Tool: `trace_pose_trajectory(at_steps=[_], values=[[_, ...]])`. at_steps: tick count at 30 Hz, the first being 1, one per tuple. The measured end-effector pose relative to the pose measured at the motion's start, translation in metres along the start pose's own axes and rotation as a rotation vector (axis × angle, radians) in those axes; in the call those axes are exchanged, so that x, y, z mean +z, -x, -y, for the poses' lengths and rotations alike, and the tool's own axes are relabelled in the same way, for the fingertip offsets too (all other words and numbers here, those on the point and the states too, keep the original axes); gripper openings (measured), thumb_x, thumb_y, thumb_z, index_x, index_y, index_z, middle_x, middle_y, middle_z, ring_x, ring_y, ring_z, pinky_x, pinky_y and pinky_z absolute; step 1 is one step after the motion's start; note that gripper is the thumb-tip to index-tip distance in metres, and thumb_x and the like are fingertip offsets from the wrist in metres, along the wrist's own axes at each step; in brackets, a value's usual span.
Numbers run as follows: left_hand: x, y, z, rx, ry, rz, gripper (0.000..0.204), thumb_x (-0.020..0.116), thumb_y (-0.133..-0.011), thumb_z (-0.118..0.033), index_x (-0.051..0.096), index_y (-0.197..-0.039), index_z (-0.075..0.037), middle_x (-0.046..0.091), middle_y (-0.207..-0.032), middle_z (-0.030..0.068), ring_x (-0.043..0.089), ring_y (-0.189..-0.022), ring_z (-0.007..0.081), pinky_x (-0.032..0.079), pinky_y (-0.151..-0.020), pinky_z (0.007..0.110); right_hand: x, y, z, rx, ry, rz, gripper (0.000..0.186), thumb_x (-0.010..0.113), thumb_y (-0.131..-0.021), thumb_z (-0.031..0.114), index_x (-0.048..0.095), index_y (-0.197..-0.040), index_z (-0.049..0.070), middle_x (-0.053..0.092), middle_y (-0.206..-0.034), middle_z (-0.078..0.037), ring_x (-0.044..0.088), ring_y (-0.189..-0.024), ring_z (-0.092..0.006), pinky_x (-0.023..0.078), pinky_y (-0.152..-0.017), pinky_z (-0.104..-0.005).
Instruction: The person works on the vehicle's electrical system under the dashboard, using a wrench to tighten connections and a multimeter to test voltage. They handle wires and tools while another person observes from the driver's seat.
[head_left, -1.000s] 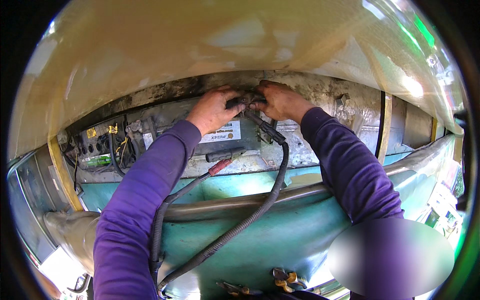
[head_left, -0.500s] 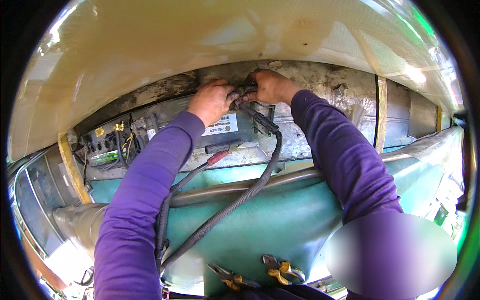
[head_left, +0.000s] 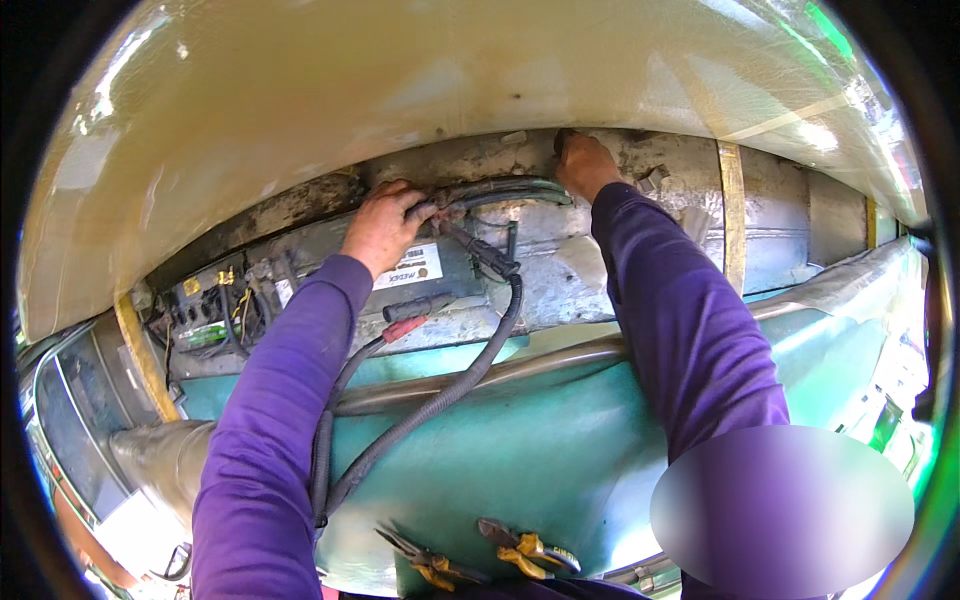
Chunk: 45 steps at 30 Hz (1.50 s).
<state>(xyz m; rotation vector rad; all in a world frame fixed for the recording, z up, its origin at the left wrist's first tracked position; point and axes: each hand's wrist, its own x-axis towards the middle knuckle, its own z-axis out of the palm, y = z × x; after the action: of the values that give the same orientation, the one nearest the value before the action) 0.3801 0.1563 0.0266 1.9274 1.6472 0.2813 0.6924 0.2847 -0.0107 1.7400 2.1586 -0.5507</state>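
My left hand (head_left: 388, 228) is closed around a bundle of dark cables (head_left: 505, 190) in front of the grimy metal wall, fingertips pressed at the joint. The bundle runs rightward from it under my right hand. My right hand (head_left: 588, 166) is closed, apart from the left, up by the edge of the raised panel. Something dark shows at its fingertips, too small to make out. Below my left hand a black connector (head_left: 492, 258) leads into a thick corrugated conduit (head_left: 440, 402). A cable with a red sleeve (head_left: 404, 328) hangs loose beside a black cylindrical piece (head_left: 418, 306).
A large tan panel (head_left: 400, 80) arches overhead. A grey box with a white label (head_left: 415, 268) sits behind my left hand, with wired terminals (head_left: 225, 305) further left. Long-nose pliers (head_left: 425, 560) and side cutters (head_left: 525, 548) lie on the green cover (head_left: 540, 440) near me.
My right hand has moved right, away from my left hand, and the cable bundle between them now shows. My left hand still grips the cables. The view has shifted slightly.
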Motion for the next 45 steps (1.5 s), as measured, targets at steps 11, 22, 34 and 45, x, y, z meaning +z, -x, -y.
trace_pose_trajectory(at_steps=[11, 22, 34, 45], values=[[0.004, -0.001, 0.009, -0.051, -0.004, 0.026, 0.038, 0.063, -0.099, -0.039, 0.074, -0.116, -0.006, 0.065, -0.129, 0.0192, 0.058, -0.122, 0.0403, 0.046, -0.106, 0.046, 0.017, -0.005, -0.009, 0.052, 0.035, -0.123, 0.037, 0.058, -0.093, 0.024, 0.065, -0.121, 0.001, 0.067, -0.125, -0.024, 0.064, -0.117, -0.0403, 0.053, -0.099, -0.0486], [0.002, -0.004, 0.011, 0.003, 0.025, 0.034, 0.042, 0.064, -0.099, -0.038, 0.072, -0.118, -0.002, 0.065, -0.128, 0.0214, 0.06, -0.119, 0.0423, 0.047, -0.106, 0.045, -0.047, 0.038, 0.035, -0.321, 0.132, 0.176, 0.031, 0.061, -0.088, 0.019, 0.068, -0.11, -0.002, 0.07, -0.111, -0.028, 0.068, -0.108, -0.0427, 0.054, -0.094, -0.0503], [0.001, -0.005, 0.011, -0.028, 0.061, 0.05, 0.042, 0.064, -0.098, -0.039, 0.072, -0.12, -0.004, 0.066, -0.124, 0.021, 0.06, -0.12, 0.0405, 0.049, -0.103, 0.045, 0.021, 0.075, 0.035, -0.685, 0.29, 0.375, 0.018, 0.061, -0.089, 0.015, 0.073, -0.097, 0.005, 0.075, -0.101, -0.02, 0.072, -0.1, -0.0374, 0.057, -0.087, -0.0492], [0.0, -0.003, 0.008, -0.053, 0.081, 0.047, 0.041, 0.067, -0.096, -0.037, 0.071, -0.118, -0.003, 0.07, -0.12, 0.0176, 0.064, -0.112, 0.0402, 0.051, -0.097, 0.047, 0.038, 0.066, 0.023, -0.62, 0.173, 0.348, 0.023, 0.066, -0.081, 0.015, 0.069, -0.1, 0.002, 0.073, -0.099, -0.022, 0.071, -0.097, -0.0406, 0.056, -0.088, -0.0499]])
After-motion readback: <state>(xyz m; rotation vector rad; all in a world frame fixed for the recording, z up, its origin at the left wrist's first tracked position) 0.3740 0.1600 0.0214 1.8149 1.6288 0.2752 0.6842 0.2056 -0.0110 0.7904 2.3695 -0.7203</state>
